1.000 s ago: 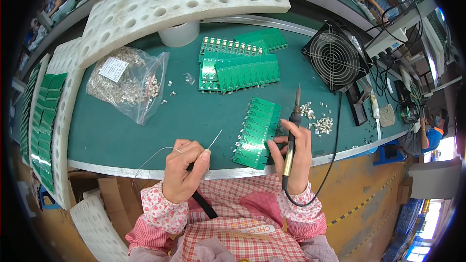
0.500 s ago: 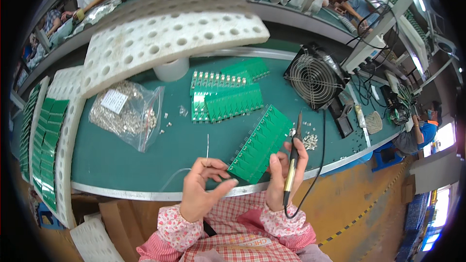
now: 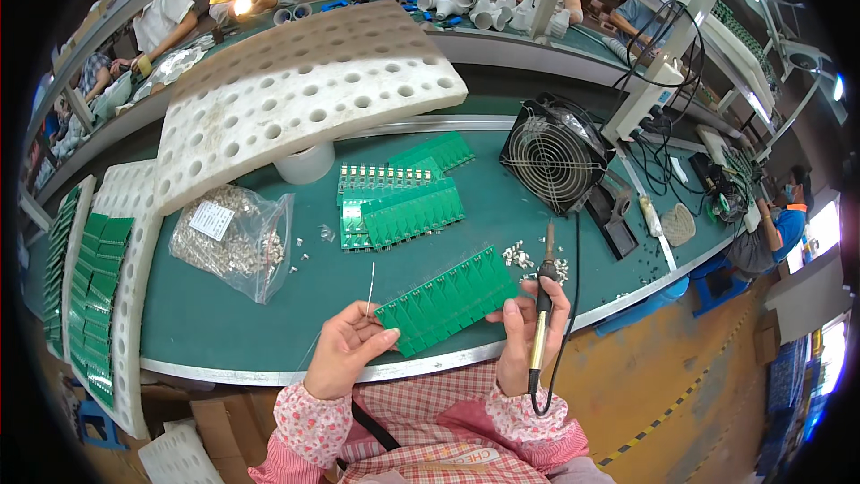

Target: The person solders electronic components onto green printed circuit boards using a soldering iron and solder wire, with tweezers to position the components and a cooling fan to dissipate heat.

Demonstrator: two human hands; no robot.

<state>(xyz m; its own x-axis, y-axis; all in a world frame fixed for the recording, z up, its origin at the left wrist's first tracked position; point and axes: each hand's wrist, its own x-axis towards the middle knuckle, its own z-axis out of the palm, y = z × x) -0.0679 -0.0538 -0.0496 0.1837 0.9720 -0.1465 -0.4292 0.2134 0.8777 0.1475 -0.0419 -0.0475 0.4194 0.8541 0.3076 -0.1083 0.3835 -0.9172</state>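
Currently, my left hand (image 3: 347, 348) pinches the green board (image 3: 448, 303), seemingly unfilled; right hand (image 3: 521, 339) clamps soldering iron (image 3: 538, 345) and board; beyond it lies one populated board (image 3: 385, 174).

Toward the lower left of the frame, your left hand (image 3: 345, 351) is bare, rising out of a gathered floral cuff (image 3: 312, 419) with small red and pink blossoms on a pale ground. Lower right, your right hand (image 3: 524, 333) is bare too, above a matching ruffled cuff (image 3: 530, 419). Behind each cuff your sleeves (image 3: 564, 445) turn to pink with fine stripes. At bottom centre you wear a red-and-white checked apron (image 3: 408, 462) with a plain pink panel (image 3: 464, 412), a pale lettered label (image 3: 477, 457) and a black strap (image 3: 374, 427) slanting across its left side.
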